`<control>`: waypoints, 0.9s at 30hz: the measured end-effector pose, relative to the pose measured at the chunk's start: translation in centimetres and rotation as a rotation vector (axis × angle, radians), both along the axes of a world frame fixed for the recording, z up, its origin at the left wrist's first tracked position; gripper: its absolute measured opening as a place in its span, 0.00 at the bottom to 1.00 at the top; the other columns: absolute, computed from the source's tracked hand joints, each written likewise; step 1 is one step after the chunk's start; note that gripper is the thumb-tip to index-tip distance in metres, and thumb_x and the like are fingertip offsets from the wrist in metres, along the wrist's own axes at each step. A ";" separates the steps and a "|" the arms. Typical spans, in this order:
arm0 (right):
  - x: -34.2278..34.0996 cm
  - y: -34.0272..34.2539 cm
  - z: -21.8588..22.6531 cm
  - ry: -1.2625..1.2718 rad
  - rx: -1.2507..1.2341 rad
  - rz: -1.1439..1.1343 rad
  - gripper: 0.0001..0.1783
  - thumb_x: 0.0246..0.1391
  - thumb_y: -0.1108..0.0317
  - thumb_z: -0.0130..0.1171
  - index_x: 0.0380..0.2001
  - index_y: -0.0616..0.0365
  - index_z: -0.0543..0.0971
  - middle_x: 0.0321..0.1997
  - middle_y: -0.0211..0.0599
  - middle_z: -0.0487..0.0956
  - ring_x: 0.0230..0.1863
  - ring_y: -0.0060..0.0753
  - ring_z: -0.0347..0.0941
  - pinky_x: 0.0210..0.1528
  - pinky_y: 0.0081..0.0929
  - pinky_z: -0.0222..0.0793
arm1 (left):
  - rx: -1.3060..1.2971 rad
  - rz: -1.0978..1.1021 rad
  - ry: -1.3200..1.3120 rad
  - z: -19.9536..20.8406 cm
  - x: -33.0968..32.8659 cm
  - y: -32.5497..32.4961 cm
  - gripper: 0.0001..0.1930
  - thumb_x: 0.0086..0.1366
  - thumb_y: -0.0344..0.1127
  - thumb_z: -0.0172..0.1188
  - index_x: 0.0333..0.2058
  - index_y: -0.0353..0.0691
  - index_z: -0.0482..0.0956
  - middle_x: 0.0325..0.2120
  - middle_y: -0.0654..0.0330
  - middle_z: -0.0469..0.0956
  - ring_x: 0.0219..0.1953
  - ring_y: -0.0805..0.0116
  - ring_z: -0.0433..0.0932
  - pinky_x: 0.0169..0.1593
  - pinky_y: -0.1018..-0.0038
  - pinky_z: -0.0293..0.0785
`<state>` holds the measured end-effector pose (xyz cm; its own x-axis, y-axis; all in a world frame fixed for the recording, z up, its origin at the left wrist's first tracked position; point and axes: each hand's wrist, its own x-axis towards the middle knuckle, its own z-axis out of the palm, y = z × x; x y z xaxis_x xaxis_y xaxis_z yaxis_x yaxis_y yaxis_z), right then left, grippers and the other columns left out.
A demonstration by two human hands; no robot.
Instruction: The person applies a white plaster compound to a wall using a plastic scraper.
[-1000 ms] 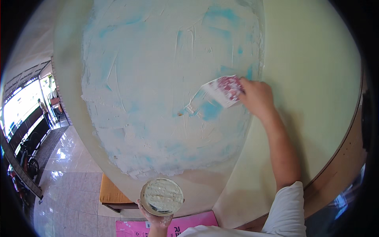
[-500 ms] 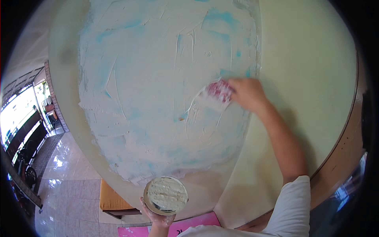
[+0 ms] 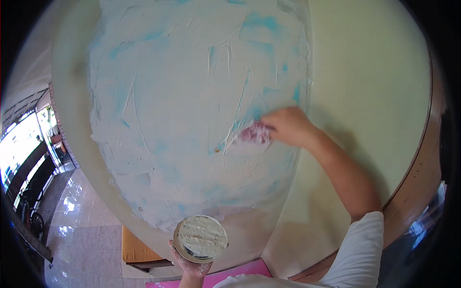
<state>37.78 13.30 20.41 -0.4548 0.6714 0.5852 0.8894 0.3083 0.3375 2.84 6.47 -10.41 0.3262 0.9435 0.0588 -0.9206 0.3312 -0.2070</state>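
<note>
My right hand (image 3: 291, 126) grips a flat, flexible putty spreader (image 3: 255, 134), red-pink and smeared with white. Its edge lies against the wall (image 3: 173, 101), where white putty is spread unevenly over light-blue patches with raised ridges. Part of the spreader is hidden under my fingers. Low in the view, my left hand (image 3: 193, 267) holds up a round bowl (image 3: 176, 242) from beneath, its fingers along the side. Thick white putty (image 3: 204, 233) fills most of the bowl, and white smears mark the left fingers.
To the right, a pale green wall (image 3: 370, 86) meets the coated one at a corner. Below stand an orange-cushioned stool (image 3: 139, 247) and a pink panel (image 3: 240, 274). Glossy floor tiles (image 3: 91, 245) stretch left toward a bright opening with a dark gate and a motorbike wheel.
My right hand and the spreader have moved down and slightly left across the wall, leaving a fresh slanting ridge above with blue showing beside it. The left hand with the bowl stays nearly still.
</note>
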 end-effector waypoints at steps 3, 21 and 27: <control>1.9 -0.9 4.9 0.217 0.166 -0.136 0.13 0.53 0.57 0.65 0.35 0.54 0.80 0.33 0.46 0.80 0.34 0.53 0.75 0.38 0.41 0.71 | 0.147 0.063 0.187 -0.4 0.3 0.2 0.41 0.61 0.73 0.48 0.67 0.59 0.60 0.69 0.57 0.55 0.67 0.40 0.58 0.58 0.23 0.56; -2.3 1.9 6.2 0.113 0.838 -0.007 0.22 0.50 0.60 0.65 0.51 0.35 0.82 0.38 0.31 0.80 0.45 0.35 0.74 0.55 0.45 0.57 | 0.328 0.114 0.622 -0.9 -0.5 0.9 0.41 0.62 0.74 0.45 0.67 0.58 0.60 0.68 0.58 0.55 0.67 0.46 0.59 0.62 0.35 0.61; -8.3 5.9 -20.2 0.236 0.718 0.049 0.24 0.39 0.58 0.71 0.45 0.27 0.81 0.49 0.19 0.76 0.43 0.33 0.69 0.49 0.50 0.55 | 0.138 0.253 0.762 -5.3 -1.8 1.5 0.41 0.62 0.74 0.43 0.67 0.57 0.59 0.68 0.57 0.55 0.67 0.46 0.59 0.63 0.37 0.60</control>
